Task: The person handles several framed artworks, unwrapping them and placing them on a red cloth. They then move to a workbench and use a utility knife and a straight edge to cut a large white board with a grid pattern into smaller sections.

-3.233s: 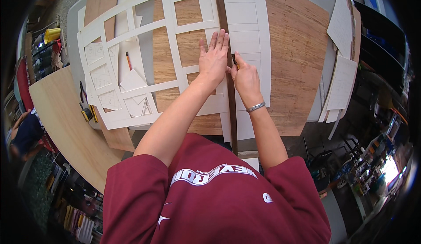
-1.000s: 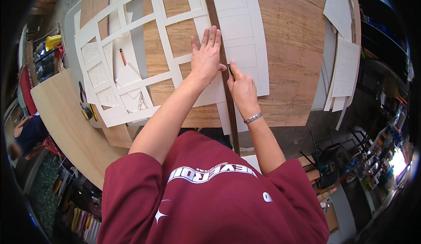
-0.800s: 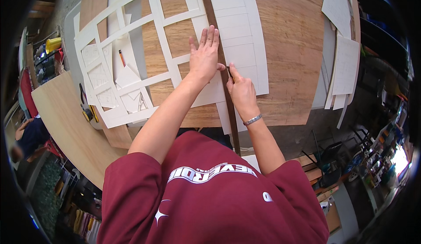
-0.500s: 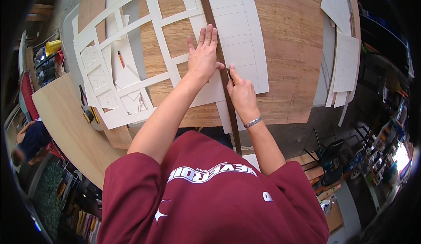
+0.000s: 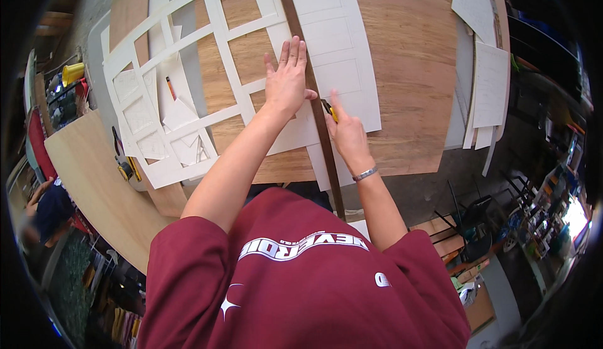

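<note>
My left hand [image 5: 287, 85] lies flat with fingers stretched, pressing on the white board [image 5: 229, 115] and the left edge of a long dark wooden strip [image 5: 295, 19]. Its thumb rests across the strip. Several rectangular openings are cut in the board left of the strip; pencilled rectangles mark the uncut part on the right. My right hand [image 5: 349, 134] is closed round a yellow and black utility knife [image 5: 331, 112], forefinger stretched forward along it. The knife's front end is close to the strip's right edge, below my left thumb. I cannot make out its blade.
Under the white board is a brown plywood sheet [image 5: 408, 73]. A red pencil [image 5: 171, 88] lies among white offcuts at left. A yellow and black tape measure [image 5: 127, 169] sits near the left edge. Papers [image 5: 490, 85] are stacked at right. Another person [image 5: 51, 208] is at far left.
My right hand has moved slightly right, away from the strip, and more of the yellow knife shows. My left hand keeps its place on the strip. The whole view has shifted a little.
</note>
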{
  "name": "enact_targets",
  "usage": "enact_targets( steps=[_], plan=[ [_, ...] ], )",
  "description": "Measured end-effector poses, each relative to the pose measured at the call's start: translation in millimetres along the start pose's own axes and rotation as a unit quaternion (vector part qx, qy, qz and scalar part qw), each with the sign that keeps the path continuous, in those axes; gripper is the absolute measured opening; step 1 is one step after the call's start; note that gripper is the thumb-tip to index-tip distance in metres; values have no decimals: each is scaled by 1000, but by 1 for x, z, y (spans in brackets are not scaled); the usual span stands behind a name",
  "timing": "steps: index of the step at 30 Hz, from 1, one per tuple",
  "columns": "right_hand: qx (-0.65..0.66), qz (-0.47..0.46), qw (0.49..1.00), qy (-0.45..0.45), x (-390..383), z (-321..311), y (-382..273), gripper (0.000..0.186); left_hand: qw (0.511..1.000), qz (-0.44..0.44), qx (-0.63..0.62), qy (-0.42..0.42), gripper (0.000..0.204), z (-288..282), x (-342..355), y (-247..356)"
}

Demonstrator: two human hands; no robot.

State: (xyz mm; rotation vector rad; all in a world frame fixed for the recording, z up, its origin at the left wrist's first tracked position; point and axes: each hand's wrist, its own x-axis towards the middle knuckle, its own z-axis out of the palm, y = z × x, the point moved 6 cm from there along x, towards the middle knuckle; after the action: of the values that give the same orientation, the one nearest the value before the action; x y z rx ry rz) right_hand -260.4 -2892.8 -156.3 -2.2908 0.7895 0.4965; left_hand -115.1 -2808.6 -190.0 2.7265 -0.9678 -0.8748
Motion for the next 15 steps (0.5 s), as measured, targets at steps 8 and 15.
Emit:
enact_targets(
  steps=[8,15],
  plan=[
    [153,-24,973,171,-111,-60,68,23,998,21,-12,51,125,-3,-8,1],
    [1,41,972,233,-225,93,94,28,863,-117,-492,17,39,59,-162,-20]
  ],
)
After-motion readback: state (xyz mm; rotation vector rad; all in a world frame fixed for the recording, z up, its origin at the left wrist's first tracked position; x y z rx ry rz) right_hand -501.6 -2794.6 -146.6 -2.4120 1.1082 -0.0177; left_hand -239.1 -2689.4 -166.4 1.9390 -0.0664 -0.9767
